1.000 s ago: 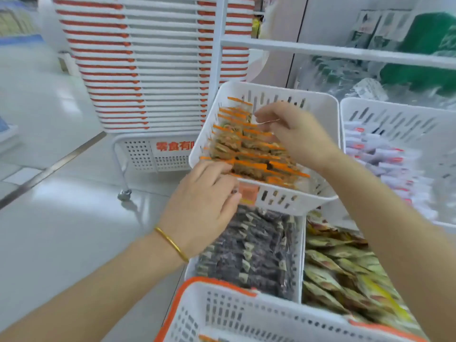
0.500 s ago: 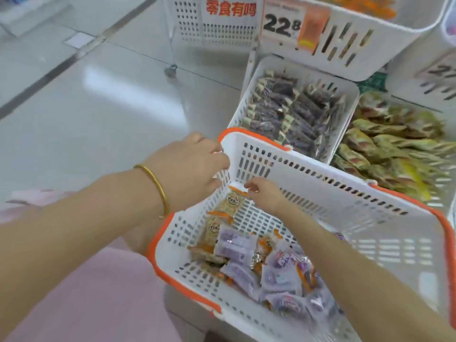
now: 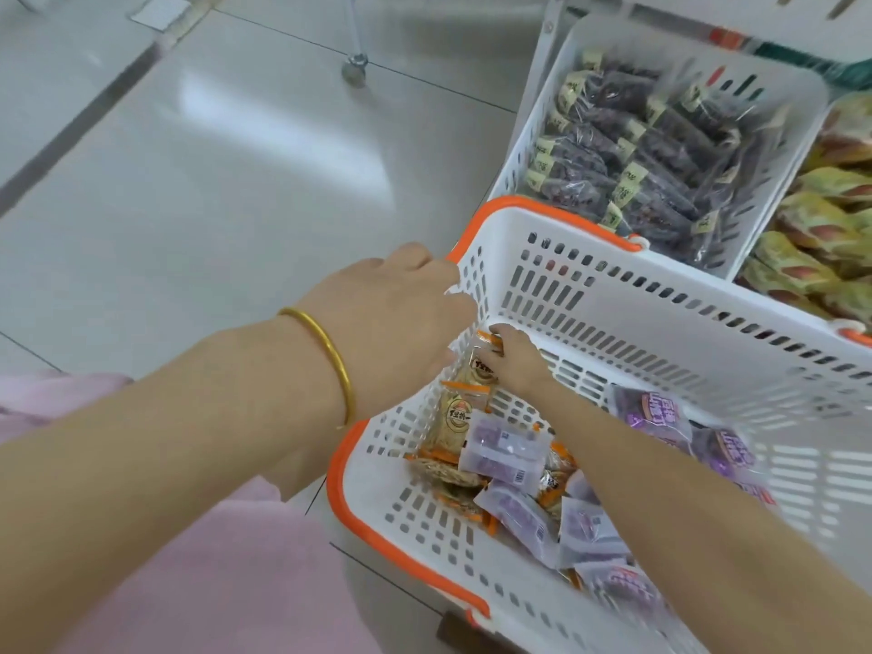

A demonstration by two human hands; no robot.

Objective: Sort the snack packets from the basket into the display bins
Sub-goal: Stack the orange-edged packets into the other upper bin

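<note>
A white basket with an orange rim (image 3: 542,207) sits tilted in front of me. Inside it lie several purple packets (image 3: 505,453) and orange-edged cracker packets (image 3: 455,417). My left hand (image 3: 401,313), with a gold bangle on the wrist, grips the basket's left wall from outside. My right hand (image 3: 514,358) is down in the basket's far left corner. Its fingers pinch the top of an upright orange-edged packet (image 3: 474,370) leaning against the wall.
Behind the basket stands a white display bin (image 3: 528,125) of dark packets, and beside it on the right are yellow-green packets (image 3: 821,238). A cart wheel (image 3: 355,68) stands on the shiny floor at the top. Pink clothing (image 3: 212,582) fills the lower left.
My view dropped from the upper bins to the basket. The right hand left the orange packet bin and reached into the basket's corner. The left hand moved onto the basket's wall.
</note>
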